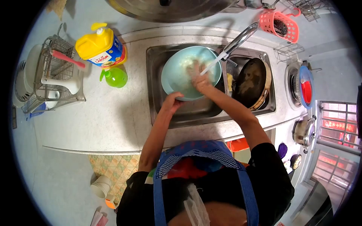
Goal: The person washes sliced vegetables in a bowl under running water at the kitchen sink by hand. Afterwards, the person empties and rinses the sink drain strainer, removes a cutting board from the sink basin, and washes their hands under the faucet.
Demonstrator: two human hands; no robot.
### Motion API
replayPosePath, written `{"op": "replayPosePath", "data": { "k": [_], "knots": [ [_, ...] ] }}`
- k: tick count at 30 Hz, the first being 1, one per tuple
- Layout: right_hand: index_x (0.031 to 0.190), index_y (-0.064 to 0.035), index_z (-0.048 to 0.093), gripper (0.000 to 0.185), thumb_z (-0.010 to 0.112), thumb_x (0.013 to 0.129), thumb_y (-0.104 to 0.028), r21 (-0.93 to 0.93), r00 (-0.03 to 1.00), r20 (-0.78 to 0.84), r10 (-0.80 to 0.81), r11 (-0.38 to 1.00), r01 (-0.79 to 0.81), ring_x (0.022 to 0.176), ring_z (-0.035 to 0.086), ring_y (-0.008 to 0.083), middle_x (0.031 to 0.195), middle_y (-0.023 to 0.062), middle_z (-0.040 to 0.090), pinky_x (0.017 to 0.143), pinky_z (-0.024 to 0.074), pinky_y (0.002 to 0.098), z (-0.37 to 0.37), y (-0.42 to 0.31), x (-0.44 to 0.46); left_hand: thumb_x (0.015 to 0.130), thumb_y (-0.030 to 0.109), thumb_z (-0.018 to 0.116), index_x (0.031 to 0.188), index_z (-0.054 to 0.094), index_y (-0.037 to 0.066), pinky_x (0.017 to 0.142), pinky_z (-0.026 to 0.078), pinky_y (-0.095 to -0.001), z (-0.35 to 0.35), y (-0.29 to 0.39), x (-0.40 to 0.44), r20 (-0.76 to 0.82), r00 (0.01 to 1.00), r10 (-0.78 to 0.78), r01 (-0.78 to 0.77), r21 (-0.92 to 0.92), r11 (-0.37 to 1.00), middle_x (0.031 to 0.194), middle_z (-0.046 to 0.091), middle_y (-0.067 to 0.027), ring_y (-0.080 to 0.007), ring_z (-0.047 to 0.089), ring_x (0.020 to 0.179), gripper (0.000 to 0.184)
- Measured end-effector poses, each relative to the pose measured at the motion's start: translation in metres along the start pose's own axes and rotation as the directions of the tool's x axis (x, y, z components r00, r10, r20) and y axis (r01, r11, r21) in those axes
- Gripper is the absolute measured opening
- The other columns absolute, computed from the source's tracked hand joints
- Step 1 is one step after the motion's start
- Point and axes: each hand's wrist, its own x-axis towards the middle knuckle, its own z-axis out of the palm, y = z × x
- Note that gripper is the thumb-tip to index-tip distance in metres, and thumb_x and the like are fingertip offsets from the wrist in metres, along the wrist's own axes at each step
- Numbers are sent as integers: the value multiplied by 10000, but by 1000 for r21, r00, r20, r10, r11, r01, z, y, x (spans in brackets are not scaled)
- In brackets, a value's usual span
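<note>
A large pale blue-green bowl (171, 69) sits in the left basin of the steel sink (181, 119), tipped a little. My left hand (172, 102) grips its near rim, with the thumb over the edge. Inside the bowl is my right hand (200, 78), its fingers smeared by motion, so whether they hold anything does not show. Water runs from the chrome tap (241, 38) beside the right hand. Whitish, blurred water or contents lie in the bowl.
A dark wok (250, 83) leans in the right basin, near a yellowish sponge (229, 81). Left of the sink stand a yellow detergent jug (100, 47), a green pump bottle (116, 78) and a wire dish rack (56, 71). A pink basket (269, 23) hangs at the back right.
</note>
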Motion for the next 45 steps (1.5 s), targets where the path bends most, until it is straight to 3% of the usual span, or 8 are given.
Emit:
{"op": "replayPosePath", "data": {
  "k": [8,12,16,21,32,34,41,45],
  "knots": [
    [1325,-367,270,650,562,748,-296,17,792,161,589,800,-599,1258,277,351,1419,181,132,948,314,492,9,-5,-4,678,43,556,1150,388,-44,851,468,-444,1,-6,4,27,999,-44,43,43,998,1107,467,-163,-299,504,1010,508],
    [1320,-378,276,613,549,772,-372,315,988,154,22,946,-70,1204,327,408,1421,212,63,880,359,506,34,0,-7,677,43,553,1148,393,-33,868,454,-443,5,-11,8,34,998,-55,56,-16,998,1109,467,-158,-298,501,1013,503],
    [1278,-294,369,457,468,833,-300,-37,863,-1,505,863,-504,1065,487,343,1365,220,240,712,474,414,38,4,-11,674,37,550,1163,382,-20,873,450,-434,16,1,-12,-12,998,-62,62,25,998,1135,447,-160,-299,479,1043,520],
    [1323,-256,305,659,591,729,-246,148,998,-14,60,987,-57,1172,365,395,1392,215,157,934,366,463,50,9,1,670,34,549,1168,373,-25,864,461,-434,10,-8,2,3,998,-67,67,24,997,1138,442,-165,-298,489,1025,531],
    [1193,-59,457,419,523,780,-83,506,961,110,255,817,-275,1076,484,304,1182,201,476,921,406,352,-19,31,-24,670,37,559,1155,378,-31,846,477,-438,7,-22,12,35,994,-100,100,-14,995,1129,445,-162,-305,488,1023,523],
    [1087,2,507,316,497,771,0,922,854,387,349,-136,-363,963,550,207,1086,122,534,848,455,313,-28,50,-26,662,25,562,1153,390,-21,846,474,-444,17,-25,7,-11,991,-132,131,-81,988,1135,451,-155,-307,489,1028,522],
    [1004,-4,565,229,519,780,-14,920,863,-202,462,391,6,754,604,152,845,87,628,685,499,269,-51,94,-45,665,18,562,1177,374,-16,852,464,-461,-7,-29,9,30,986,-163,164,-20,986,1168,439,-160,-319,482,1036,546],
    [991,-74,578,207,528,802,-141,475,705,-282,651,733,-487,789,604,296,849,164,617,675,473,357,-53,133,-70,670,17,557,1190,365,-16,853,463,-463,-5,-25,12,6,991,-133,133,-22,991,1172,433,-160,-320,479,1042,555]
  ]
}}
